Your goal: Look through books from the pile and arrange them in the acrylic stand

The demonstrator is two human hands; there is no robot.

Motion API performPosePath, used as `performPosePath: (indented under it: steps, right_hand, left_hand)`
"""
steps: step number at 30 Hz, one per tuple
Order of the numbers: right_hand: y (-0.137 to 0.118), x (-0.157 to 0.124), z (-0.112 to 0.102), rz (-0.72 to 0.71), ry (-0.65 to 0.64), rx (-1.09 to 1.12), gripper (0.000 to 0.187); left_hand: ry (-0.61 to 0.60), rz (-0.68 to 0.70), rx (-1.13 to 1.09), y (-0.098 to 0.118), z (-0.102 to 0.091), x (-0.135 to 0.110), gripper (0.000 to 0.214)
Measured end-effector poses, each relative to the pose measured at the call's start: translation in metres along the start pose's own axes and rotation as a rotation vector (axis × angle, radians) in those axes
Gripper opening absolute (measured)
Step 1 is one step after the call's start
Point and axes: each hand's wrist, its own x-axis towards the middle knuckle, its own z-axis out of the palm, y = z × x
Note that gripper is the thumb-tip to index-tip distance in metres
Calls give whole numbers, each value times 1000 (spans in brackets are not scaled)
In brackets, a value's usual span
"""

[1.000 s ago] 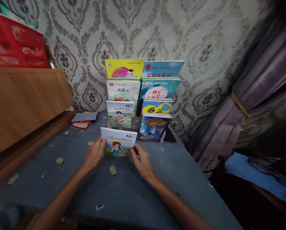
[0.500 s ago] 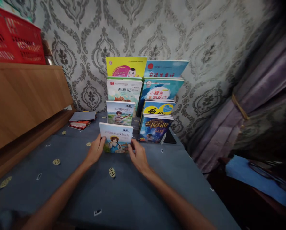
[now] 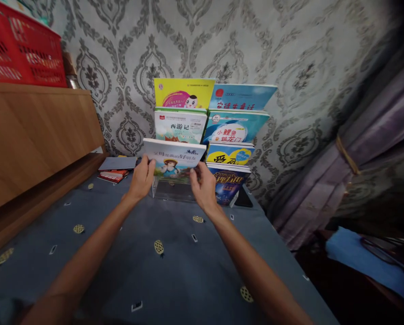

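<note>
In mid-frame I have the book (image 3: 175, 170) tilted, left fingers (image 3: 151, 167) and right fingers (image 3: 194, 177) pinching its side edges, and I judge it light, bendy and slick-covered, best held by both edges, thumbs in front.

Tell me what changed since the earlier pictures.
The book held between the left hand and right hand has moved up and forward, over the clear rack, and now hides the guitar-player cover seen behind it earlier. Nothing was let go: both hands still grip its sides. The yellow book at the rear and the stack at left stayed put.
</note>
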Motion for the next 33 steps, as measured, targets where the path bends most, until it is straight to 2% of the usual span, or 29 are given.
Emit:
performPosePath:
  steps: [3,7,17,25,29,33]
  right_hand:
    - [0,17,-1,-37,43,-17,15]
    - [8,24,2,-46,47,-14,16]
    - [36,23,14,11,-39,2,25]
    - [50,18,20,33,0,-145,20]
    - [57,15,26,82,-33,-136,31]
    - [60,11,31,108,-72,-138,46]
  left_hand:
    - [35,70,5,3,3,17,29]
    - [44,102,16,-3,11,28,34]
    - [-64,30,-15,-26,28,29,24]
    - [42,76,98,-30,43,28,21]
    - [20,53,118,-32,47,28,12]
    - [11,-21,133,-41,49,25,23]
